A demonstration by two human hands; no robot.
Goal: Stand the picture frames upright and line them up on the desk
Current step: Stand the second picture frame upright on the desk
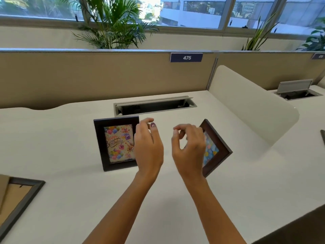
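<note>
Both hands hover with fingers loosely curled and holding nothing, left hand [148, 148] beside the upright black frame [116, 143], right hand [189, 150] before the skewed brown frame [217, 148], which probably needs squaring next.

palm plant [114, 23], windows [202, 11] — cable hatch [154, 105], partition [88, 76]

Three picture frames on the white desk [70, 199]: a black frame [100, 141] with a birthday card, a brown frame [221, 147], and a grey frame [26, 199] lying face down at the left edge. Two bare hands, left hand [148, 148] and right hand [189, 150]. Two open cable hatches, the near hatch [154, 105] and the far hatch [297, 92]. One number plate [186, 57] reading 475.
</note>
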